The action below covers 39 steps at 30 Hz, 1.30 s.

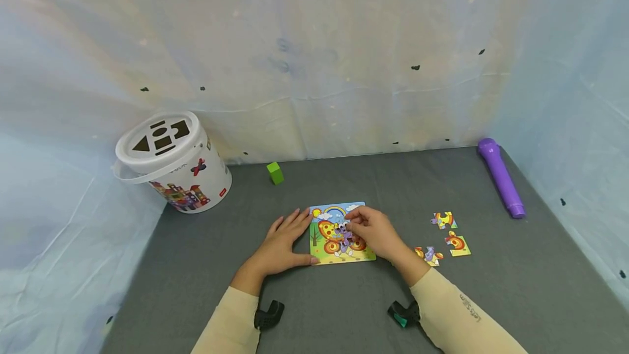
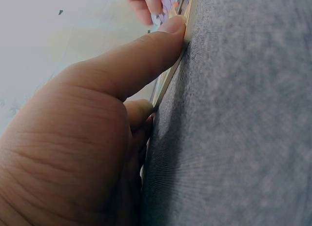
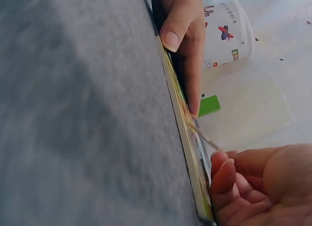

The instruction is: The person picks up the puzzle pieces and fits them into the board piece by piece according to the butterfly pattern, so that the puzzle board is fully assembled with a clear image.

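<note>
A puzzle board (image 1: 350, 259) with a cartoon butterfly picture lies flat on the grey surface. My left hand (image 1: 284, 243) rests at its left side. The thumb touches the near-left corner and the spread fingers reach the far-left edge. Above the board's middle, my right hand (image 1: 371, 229) pinches a puzzle piece (image 3: 204, 136) between thumb and fingertips. The piece is tilted, its lower edge touching or very close to the board. In the head view, the fingers partly hide it.
Three loose puzzle pieces lie right of the board: one farther back (image 1: 446, 220), one at the right (image 1: 459, 245), one by the right forearm (image 1: 431, 256). A white bucket (image 1: 211, 179), a green block (image 1: 276, 173) and a purple microphone-shaped object (image 1: 502, 178) stand or lie farther back.
</note>
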Tool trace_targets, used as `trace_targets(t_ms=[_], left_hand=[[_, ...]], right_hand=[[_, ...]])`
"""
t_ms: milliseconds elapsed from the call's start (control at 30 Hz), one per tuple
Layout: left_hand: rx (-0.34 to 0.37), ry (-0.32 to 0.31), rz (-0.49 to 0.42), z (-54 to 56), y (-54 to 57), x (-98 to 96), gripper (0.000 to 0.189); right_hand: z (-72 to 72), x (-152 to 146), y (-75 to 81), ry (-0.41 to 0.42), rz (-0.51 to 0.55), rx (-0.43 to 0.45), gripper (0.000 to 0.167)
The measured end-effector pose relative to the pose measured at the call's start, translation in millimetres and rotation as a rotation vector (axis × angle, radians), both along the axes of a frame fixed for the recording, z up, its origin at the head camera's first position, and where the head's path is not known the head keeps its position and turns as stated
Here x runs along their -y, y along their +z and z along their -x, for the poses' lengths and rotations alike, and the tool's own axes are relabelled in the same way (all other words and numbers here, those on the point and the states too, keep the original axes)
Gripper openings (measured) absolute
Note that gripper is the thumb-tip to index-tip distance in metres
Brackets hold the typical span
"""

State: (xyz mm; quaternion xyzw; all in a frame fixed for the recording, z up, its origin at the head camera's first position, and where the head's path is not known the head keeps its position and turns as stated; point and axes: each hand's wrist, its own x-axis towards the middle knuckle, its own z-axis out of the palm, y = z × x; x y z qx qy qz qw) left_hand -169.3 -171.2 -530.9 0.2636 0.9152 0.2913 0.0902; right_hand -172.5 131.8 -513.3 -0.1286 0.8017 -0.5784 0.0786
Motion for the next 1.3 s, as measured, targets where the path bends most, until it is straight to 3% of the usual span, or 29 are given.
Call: trace_targets(t_ms=[133, 200, 333, 433, 533, 633, 800, 1033, 1300], left_hand=[[0.002, 0.003, -0.001, -0.3, 0.1, 0.8, 0.112], [0.004, -0.004, 0.005, -0.7, 2.9, 0.7, 0.112], [0.003, -0.011, 0.031, -0.6, 5.9, 1.1, 0.111], [0.002, -0.01, 0.04, -0.5, 5.6, 1.2, 0.11], [0.001, -0.008, 0.042, -0.7, 5.4, 1.0, 0.11], [0.002, -0.009, 0.047, -1.1, 5.7, 0.6, 0.111], [-0.003, -0.013, 0.043, -1.5, 6.6, 0.4, 0.111], [-0.007, -0.013, 0.041, -1.3, 6.1, 0.3, 0.11], [0.0, -0.007, 0.049, 0.1, 4.5, -0.2, 0.11]], right_hand=[[0.6, 5.3, -0.6, -0.013, 0.021, 0.049, 0.018], [-1.8, 6.3, 0.6, -0.03, -0.006, 0.031, 0.018], [-10.2, 6.1, 5.6, -0.02, -0.199, -0.188, 0.016], [-17.1, 4.6, 10.7, 0.101, -0.388, -0.399, 0.022], [-23.0, 2.8, 13.8, 0.257, -0.538, -0.493, 0.036], [-27.9, 1.2, 14.7, 0.335, -0.666, -0.501, 0.046], [-33.2, 0.8, 13.8, 0.357, -0.792, -0.5, 0.054], [-38.6, 6.4, 14.2, 0.363, -0.814, -0.455, 0.07], [-40.8, 7.0, 14.0, 0.364, -0.816, -0.414, 0.076]])
